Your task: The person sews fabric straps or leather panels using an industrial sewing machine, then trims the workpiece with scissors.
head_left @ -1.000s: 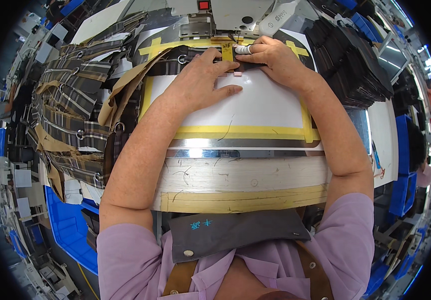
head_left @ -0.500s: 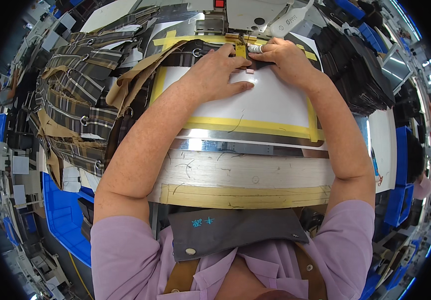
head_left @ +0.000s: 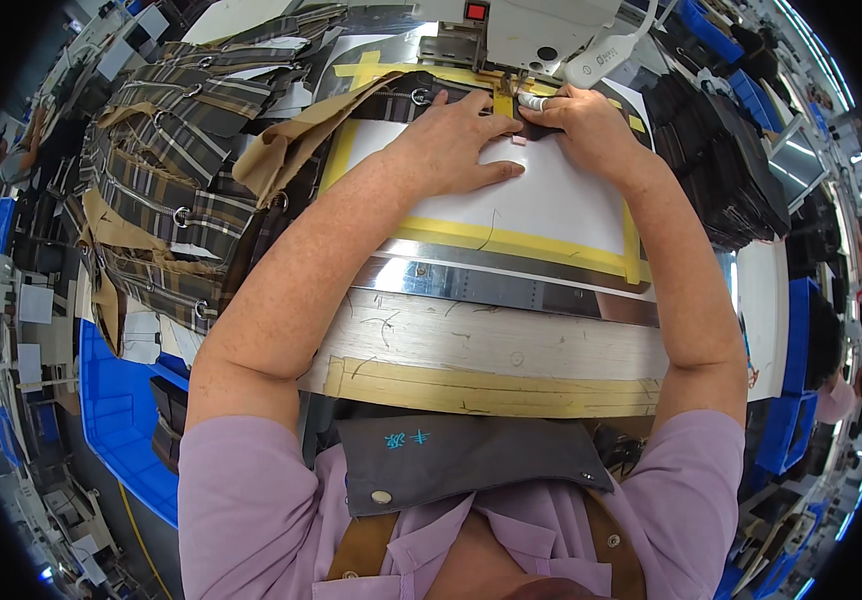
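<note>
A dark plaid fabric piece (head_left: 388, 106) with a zip and a metal ring runs under the presser foot (head_left: 514, 84) of a sewing machine (head_left: 551, 30). My left hand (head_left: 451, 145) rests on this fabric just left of the foot, palm down, fingers stretched and thumb apart. To the right of the foot, my right hand (head_left: 591, 128) has its fingers drawn together at the dark fabric's edge. One of its fingers wears a white wrap (head_left: 534, 102). A small pink block (head_left: 519, 141) lies in front of the foot. Both hands partly hide the fabric.
White sheeting framed by yellow tape (head_left: 511, 241) covers the work surface. At left hangs a heap of plaid pieces (head_left: 166, 150) with tan backing, above a blue bin (head_left: 116, 400). A dark fabric stack (head_left: 721, 160) stands at right, near a white machine-mounted lamp (head_left: 601, 58).
The whole view has shifted slightly, so the machine and fabric appear a little farther right. Both hands keep nearly the same places beside the presser foot.
</note>
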A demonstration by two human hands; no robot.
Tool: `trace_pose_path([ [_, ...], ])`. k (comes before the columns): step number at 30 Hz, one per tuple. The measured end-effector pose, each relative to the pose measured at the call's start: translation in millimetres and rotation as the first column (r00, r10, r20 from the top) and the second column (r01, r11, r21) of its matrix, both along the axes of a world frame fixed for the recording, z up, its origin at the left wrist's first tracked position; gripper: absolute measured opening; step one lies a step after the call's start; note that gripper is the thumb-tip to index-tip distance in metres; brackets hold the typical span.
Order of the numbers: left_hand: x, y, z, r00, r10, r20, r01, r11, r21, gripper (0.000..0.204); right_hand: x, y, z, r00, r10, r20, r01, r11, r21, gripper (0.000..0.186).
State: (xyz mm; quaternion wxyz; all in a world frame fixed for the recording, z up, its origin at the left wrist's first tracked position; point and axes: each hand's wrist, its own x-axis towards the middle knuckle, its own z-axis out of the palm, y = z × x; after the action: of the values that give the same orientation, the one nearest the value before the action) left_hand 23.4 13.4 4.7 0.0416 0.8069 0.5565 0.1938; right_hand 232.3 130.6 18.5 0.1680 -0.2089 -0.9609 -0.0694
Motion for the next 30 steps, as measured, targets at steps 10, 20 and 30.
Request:
trace_pose_path([
  [10,5,14,-8,0.994,0.095,0.056,-0.093,0.995,-0.046,0.063,10,57,-24,0.952,0.232,-0.199,-0.235,0.972,0.009,0.041],
  [20,-15,46,-30,0.996,0.041,0.081,-0.047,0.996,0.071,0.062,16,121,-50,0.989,0.11,-0.095,-0.109,0.994,0.016,0.042],
  [30,-23,54,1,0.91,0.095,-0.403,-0.097,0.995,0.014,0.044,12,119,-61,0.99,0.0,-0.139,-0.005,0.999,-0.036,0.045],
])
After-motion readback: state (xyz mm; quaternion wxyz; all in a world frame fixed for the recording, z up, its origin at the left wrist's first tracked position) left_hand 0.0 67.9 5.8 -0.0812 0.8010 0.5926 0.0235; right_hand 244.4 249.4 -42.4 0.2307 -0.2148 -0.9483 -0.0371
